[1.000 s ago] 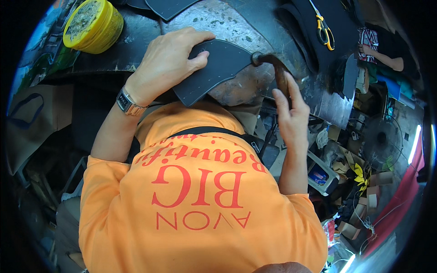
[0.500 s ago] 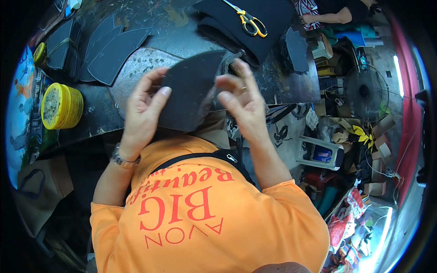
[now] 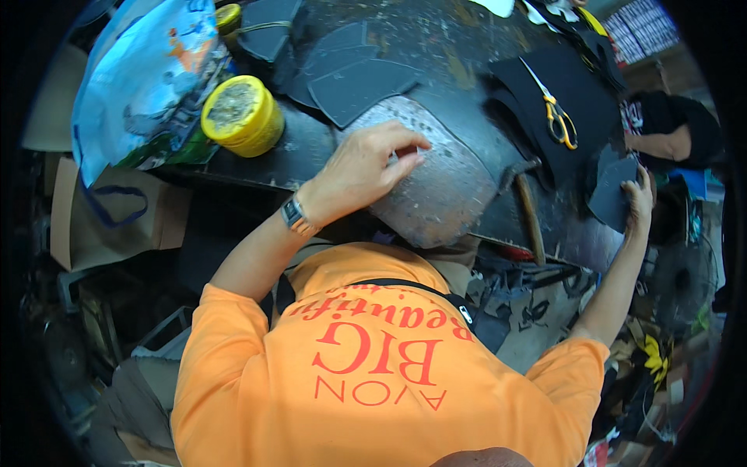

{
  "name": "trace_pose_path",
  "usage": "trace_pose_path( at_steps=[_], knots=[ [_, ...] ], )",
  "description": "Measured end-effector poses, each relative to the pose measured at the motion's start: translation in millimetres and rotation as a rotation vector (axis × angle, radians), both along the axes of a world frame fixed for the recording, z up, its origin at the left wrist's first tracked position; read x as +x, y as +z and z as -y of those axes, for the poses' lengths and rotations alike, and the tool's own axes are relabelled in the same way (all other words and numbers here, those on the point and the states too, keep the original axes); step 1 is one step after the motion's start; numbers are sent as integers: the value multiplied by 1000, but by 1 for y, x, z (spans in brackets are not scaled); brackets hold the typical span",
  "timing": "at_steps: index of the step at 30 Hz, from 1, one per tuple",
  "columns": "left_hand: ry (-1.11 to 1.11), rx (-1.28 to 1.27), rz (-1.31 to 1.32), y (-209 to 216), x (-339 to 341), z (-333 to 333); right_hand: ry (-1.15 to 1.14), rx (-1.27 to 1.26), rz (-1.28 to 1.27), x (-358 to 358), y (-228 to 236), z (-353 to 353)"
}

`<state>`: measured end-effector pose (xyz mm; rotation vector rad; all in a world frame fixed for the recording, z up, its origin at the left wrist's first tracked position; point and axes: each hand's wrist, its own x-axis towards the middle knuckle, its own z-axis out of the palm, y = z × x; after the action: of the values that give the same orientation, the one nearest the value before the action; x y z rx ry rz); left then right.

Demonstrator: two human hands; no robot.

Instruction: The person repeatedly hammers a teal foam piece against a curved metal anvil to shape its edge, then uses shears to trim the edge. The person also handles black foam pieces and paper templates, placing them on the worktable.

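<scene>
At the table's right end, my right hand (image 3: 641,201) grips the edge of a dark, curved cut piece (image 3: 611,191) that lies over others like it. How many pieces are between its fingers is hidden. My left hand (image 3: 366,167) hovers above a worn, rounded board (image 3: 436,191) at the table's near edge. Its thumb and fingers are apart, with nothing held in them. Between my hands, a hammer (image 3: 529,214) with a wooden handle lies by the board. More dark cut pieces (image 3: 358,89) are spread out beyond my left hand.
Yellow-handled scissors (image 3: 556,117) rest on folded black sheet material (image 3: 537,128). A yellow tub (image 3: 243,117) stands at the left, near a tied stack of dark pieces (image 3: 268,31) and a blue printed bag (image 3: 144,86). Another person's arm (image 3: 661,144) shows at the far right.
My right hand has gone far right to the pile of cut pieces. My left hand has let go of the curved piece it held. The view has swung right, uncovering the board and hammer.
</scene>
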<state>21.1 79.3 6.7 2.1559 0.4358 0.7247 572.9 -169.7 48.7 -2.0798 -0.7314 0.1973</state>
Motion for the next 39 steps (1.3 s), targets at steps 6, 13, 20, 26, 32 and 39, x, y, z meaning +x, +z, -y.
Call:
trace_pose_path(
  at_steps=[6, 13, 20, 26, 32, 39],
  knots=[
    [460, 461, -394, -3, 2, -70, -209, -476, 879, 1, -17, -12],
    [414, 399, -586, -14, 18, -86, 322, -10, 638, -232, -21, -64],
    [317, 413, -67, 33, -4, -55, 341, -392, 543, -307, -42, -36],
    [-143, -196, -270, 20, 4, 13, 220, -450, 491, -289, -69, -21],
    [-23, -111, -380, -10, 5, 38, 225, -66, 115, -314, -41, -13],
    [-44, -74, -392, -4, 6, 29, 499, -105, -18, -356, -41, -26]
  ],
)
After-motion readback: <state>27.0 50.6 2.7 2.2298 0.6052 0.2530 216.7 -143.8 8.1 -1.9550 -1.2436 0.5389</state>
